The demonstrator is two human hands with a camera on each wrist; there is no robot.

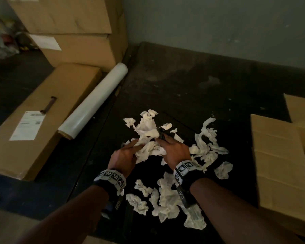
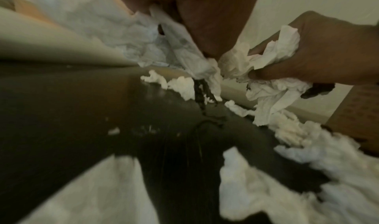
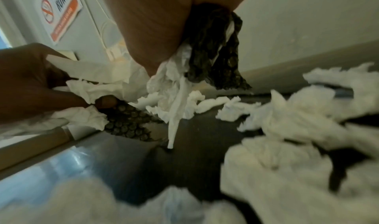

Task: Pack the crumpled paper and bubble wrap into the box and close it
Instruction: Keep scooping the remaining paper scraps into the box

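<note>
Gripping one bundle of crumpled paper (image 1: 148,138) between them, my left hand (image 1: 123,155) and right hand (image 1: 174,152) curl tight; dark bubble wrap (image 3: 213,49) hangs from my right. Left of the open box (image 1: 278,155), the bundle's long axis points away from me.

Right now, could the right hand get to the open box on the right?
Probably yes. The open box lies beside the right hand with only loose crumpled paper between, though the hand already grips paper and dark bubble wrap.
</note>
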